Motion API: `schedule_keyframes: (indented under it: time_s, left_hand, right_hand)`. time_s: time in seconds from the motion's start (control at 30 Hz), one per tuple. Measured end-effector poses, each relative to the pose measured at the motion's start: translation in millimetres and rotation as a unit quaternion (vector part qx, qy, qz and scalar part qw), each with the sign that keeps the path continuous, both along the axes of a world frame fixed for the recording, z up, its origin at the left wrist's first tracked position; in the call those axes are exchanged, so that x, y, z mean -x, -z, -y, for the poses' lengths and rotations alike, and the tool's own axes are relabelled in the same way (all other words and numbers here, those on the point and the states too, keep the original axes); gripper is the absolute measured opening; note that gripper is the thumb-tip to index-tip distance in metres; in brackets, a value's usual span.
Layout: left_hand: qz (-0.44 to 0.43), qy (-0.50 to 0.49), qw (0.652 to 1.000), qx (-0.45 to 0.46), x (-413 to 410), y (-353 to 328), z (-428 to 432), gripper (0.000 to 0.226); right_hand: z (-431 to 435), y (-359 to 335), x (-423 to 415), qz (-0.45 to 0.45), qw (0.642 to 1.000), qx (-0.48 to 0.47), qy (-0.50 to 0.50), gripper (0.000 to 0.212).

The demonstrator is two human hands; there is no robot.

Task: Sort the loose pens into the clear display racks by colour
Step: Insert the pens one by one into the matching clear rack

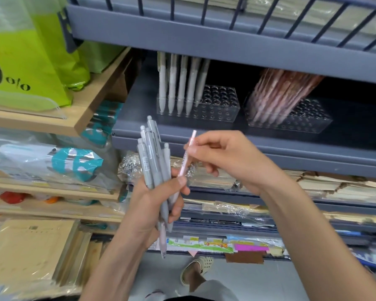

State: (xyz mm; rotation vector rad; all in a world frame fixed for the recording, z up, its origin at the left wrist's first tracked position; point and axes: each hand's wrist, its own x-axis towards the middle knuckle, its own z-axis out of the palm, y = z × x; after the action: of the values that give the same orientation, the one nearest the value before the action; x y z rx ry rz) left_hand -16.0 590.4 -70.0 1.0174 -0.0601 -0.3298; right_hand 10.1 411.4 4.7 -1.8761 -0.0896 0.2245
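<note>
Since the colours must be separated, the left hand (154, 203) clenches the grey pens (152, 164) near the body while the right hand (232, 157) pinches one pink pen (188, 153) at the bundle's right edge, likely bound for the far right rack (308, 123), where pink pens (278, 98) lean.

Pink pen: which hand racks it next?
Right. The right hand pinches the pink pen in its grip, and the rack of pink pens stands on the right; the left hand holds the grey pens.
</note>
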Motion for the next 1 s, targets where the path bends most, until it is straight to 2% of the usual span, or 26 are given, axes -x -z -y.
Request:
schedule_keyframes:
  time_s: [0.1, 0.3, 0.47, 0.6, 0.7, 0.83, 1.0]
  left_hand:
    - [-0.013, 0.016, 1.000, 0.005, 4.0, 0.4, 14.5, 0.039]
    - [-0.024, 0.040, 0.999, 0.014, 11.6, 5.2, 45.5, 0.013]
    - [-0.030, 0.035, 0.999, 0.021, 21.2, 3.8, 74.1, 0.010]
    - [-0.037, 0.009, 0.999, 0.002, 29.8, 1.1, 100.7, 0.018]
    - [-0.046, -0.023, 0.999, -0.012, 36.1, -5.7, 124.6, 0.019]
    - [-0.057, -0.049, 0.997, -0.030, 38.1, -8.2, 150.3, 0.019]
    - [-0.055, -0.074, 0.995, -0.032, 47.7, -7.5, 172.5, 0.012]
  right_hand:
    - [8.0, 6.7, 13.7, -0.007, 0.998, -0.052, 0.023, 0.017]
    - [37.4, 8.2, 37.6, 0.036, 0.970, -0.118, 0.209, 0.016]
    - [62.1, 13.9, 56.0, 0.052, 0.971, -0.181, 0.149, 0.009]
    - [90.9, 15.2, 60.8, 0.072, 0.977, -0.161, 0.120, 0.018]
    - [115.8, 8.6, 59.2, 0.094, 0.973, -0.153, 0.147, 0.016]
    - [154.4, -3.8, 47.2, 0.182, 0.944, -0.142, 0.237, 0.013]
    - [192.3, -14.9, 24.7, 0.285, 0.882, -0.133, 0.351, 0.022]
